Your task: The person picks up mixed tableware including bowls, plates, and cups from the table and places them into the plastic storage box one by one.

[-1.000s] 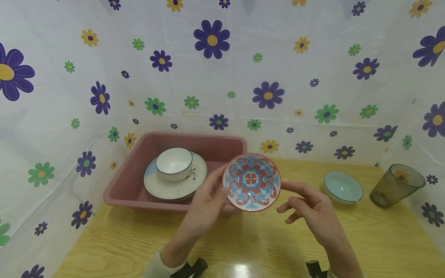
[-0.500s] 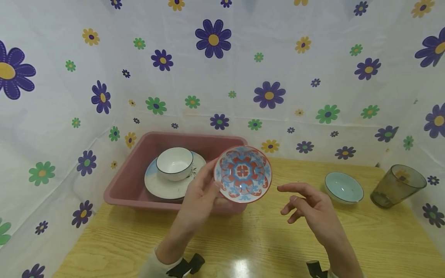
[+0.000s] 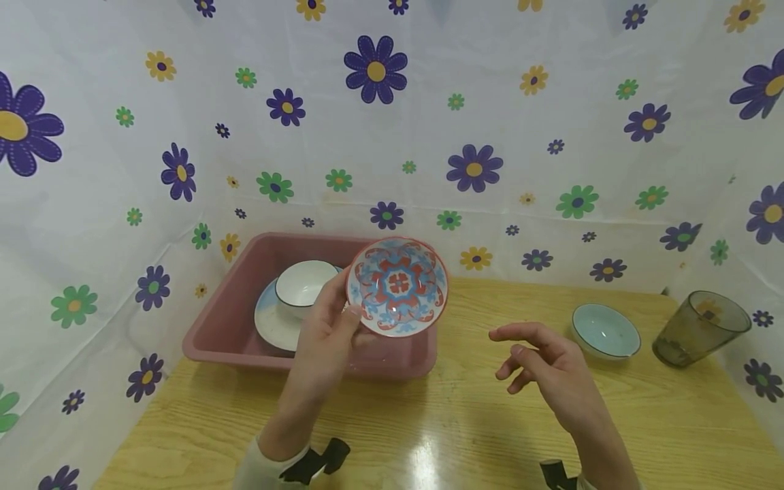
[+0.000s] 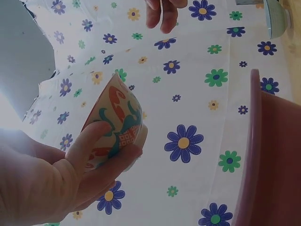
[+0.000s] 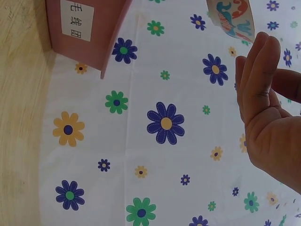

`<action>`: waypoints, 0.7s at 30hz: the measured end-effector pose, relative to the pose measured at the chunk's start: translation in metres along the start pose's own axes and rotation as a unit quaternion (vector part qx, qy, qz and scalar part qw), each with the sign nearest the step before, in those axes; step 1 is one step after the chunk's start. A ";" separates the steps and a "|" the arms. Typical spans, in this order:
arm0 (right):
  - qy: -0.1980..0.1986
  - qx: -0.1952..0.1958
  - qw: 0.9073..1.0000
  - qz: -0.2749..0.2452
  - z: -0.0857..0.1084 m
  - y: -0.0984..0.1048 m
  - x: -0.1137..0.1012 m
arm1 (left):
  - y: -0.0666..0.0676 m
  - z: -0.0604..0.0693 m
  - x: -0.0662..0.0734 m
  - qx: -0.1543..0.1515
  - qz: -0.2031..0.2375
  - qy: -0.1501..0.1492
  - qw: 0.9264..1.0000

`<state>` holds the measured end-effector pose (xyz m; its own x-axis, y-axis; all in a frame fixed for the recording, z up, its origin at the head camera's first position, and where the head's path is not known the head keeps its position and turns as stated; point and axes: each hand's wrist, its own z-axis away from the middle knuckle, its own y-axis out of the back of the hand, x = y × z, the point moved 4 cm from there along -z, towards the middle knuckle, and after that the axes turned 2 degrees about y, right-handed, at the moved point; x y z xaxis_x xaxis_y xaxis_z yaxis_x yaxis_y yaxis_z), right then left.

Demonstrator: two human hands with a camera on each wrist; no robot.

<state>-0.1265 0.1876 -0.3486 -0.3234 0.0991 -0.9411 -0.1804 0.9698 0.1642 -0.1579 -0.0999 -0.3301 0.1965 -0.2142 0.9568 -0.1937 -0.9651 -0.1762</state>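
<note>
**Patterned bowl held in the left hand beside a labelled basin**

A white label [image 5: 76, 20] on the end wall of the pink basin [image 3: 235, 313] reads 毛线团; of the three views, only the right wrist's shows it. The wood-grained bench [image 3: 471, 429] stands against a white cloth [image 3: 416, 122] printed with purple, green and yellow flowers. In the head view, the left hand [image 3: 322, 344] grips the patterned bowl [image 3: 398, 287], tilted and raised in front of the basin's right part, its red-and-blue interior visible. The left wrist view adds the bowl's outer decoration and pale foot, with thumb and fingers clasping its wall. The right hand [image 3: 545, 364], fingers loosely bent around nothing, hovers near the light-green bowl [image 3: 605, 330]. Beyond that stands a smoky glass [image 3: 698, 328]. Inside the basin, a white bowl [image 3: 305, 284] sits on a plate [image 3: 272, 321].
</note>
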 end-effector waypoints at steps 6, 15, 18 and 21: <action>-0.001 -0.001 1.000 0.000 0.000 0.000 0.001 | 0.008 -0.002 0.003 0.021 0.010 -0.007 1.000; 0.005 -0.003 1.000 0.003 0.000 0.001 0.002 | 0.018 -0.005 0.003 0.057 -0.016 0.004 0.998; 0.002 -0.003 1.000 0.003 0.000 0.001 0.003 | 0.022 -0.006 0.004 0.067 -0.017 0.005 0.998; -0.001 -0.002 1.000 0.003 0.000 0.001 0.003 | 0.027 -0.006 0.005 0.084 -0.020 0.007 0.996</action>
<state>-0.1278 0.1888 -0.3515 -0.3226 0.1059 -0.9406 -0.1829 0.9680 0.1717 -0.1681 -0.1259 -0.3282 0.1865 -0.1740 0.9669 -0.0218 -0.9847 -0.1730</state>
